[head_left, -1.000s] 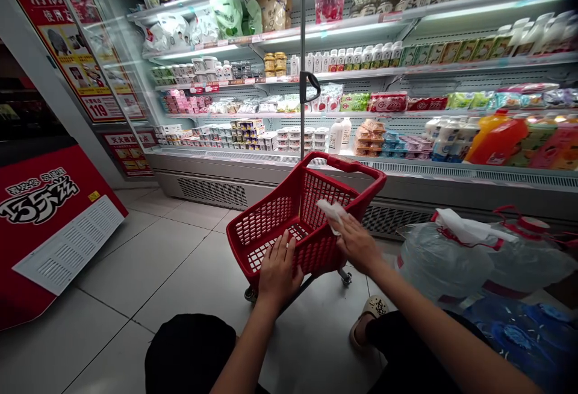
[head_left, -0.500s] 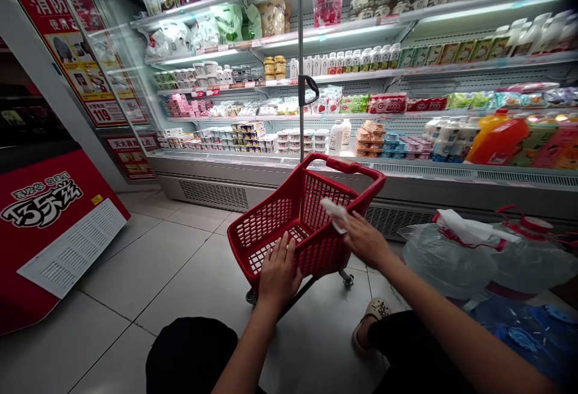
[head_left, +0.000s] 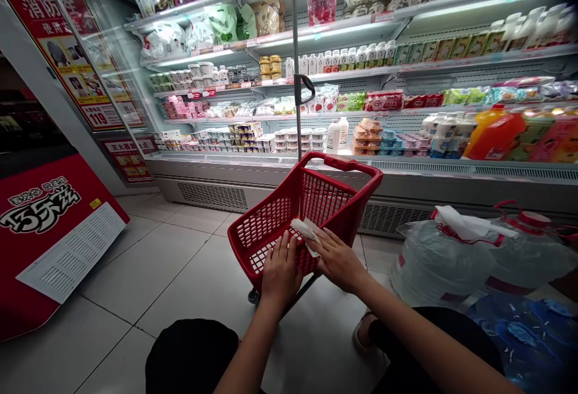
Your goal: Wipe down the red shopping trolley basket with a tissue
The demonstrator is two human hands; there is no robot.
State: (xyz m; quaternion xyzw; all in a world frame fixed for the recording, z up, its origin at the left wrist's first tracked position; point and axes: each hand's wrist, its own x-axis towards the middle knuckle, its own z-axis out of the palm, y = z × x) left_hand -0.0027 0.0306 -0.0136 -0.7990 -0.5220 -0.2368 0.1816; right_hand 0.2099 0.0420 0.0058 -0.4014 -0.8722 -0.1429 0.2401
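Red plastic latticed cart (head_left: 342, 225): frame centre.
Left hand (head_left: 280, 272): fingers extended over its edge.
Right hand (head_left: 339, 262): fingers clasping crumpled white tissue (head_left: 306, 229).

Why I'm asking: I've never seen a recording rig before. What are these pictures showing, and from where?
There is no machine here, just a person working bare-handed. Every picture comes from one camera worn on that person's head, looking forward and down. The left hand rests on the near side of a red shopping cart; the right hand holds a white cloth or tissue at that same side. The cart stands on the tiled floor before a stocked refrigerated display case, with large plastic water jugs at the right.
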